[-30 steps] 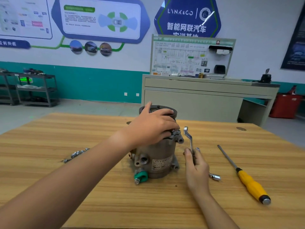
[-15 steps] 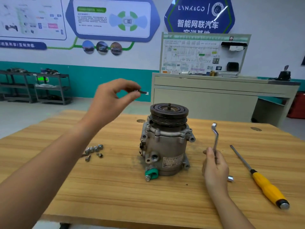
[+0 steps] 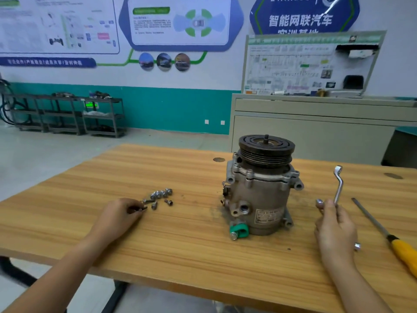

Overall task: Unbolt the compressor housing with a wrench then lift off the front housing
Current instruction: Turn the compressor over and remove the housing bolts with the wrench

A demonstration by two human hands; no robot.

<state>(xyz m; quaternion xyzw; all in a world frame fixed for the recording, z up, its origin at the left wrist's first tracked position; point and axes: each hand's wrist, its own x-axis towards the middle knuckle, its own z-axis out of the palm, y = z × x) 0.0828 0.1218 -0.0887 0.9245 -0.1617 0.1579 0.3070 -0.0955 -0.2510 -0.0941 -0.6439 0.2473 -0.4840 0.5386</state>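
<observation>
Left hand (image 3: pixel 119 214): resting low on the table (image 3: pixel 180 249), fingers curled, fingertips pinching one dark bolt (image 3: pixel 139 208).
Loose bolts (image 3: pixel 160 194): small cluster on the table, just beyond the left fingertips and slightly to their right; contact with the fingers not evident.
Right hand (image 3: pixel 336 227): fingers wrapped round the lower shank of the offset wrench (image 3: pixel 338 184); ring end stands above the fingers, the other end shows under the palm.
Compressor (image 3: pixel 259 199): upright on the table, pulley (image 3: pixel 266 147) uppermost, between the two sets of fingers, nearer the right, touched by neither.
Front housing (image 3: pixel 259 177): seated on the compressor body.
Screwdriver (image 3: pixel 383 231): lying to the right of the right fingers, apart from them.
</observation>
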